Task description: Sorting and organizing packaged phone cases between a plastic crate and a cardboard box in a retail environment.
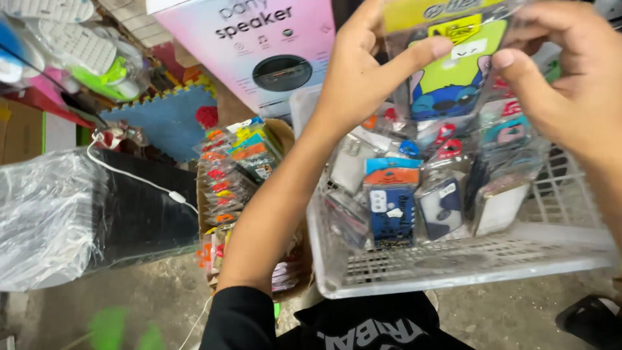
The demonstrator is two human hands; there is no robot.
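Head view, nearest first: a clear plastic basket (453,272) rests by the person's lap, packed with upright packaged phone cases (392,207). Above that basket both hands pinch a yellow-and-blue cartoon phone case (453,71) in its clear sleeve: the left hand (363,71) with thumb pressed flat on its face, the right hand (570,78) gripping the opposite edge. Holding it level by the edges probably keeps the sleeve from buckling. Left of the basket sits a cardboard box (285,139) of packets; beyond it, a pink speaker box (259,45).

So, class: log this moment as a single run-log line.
left hand: grips packaged phone case | right hand: grips same | below: clear plastic basket of packaged cases
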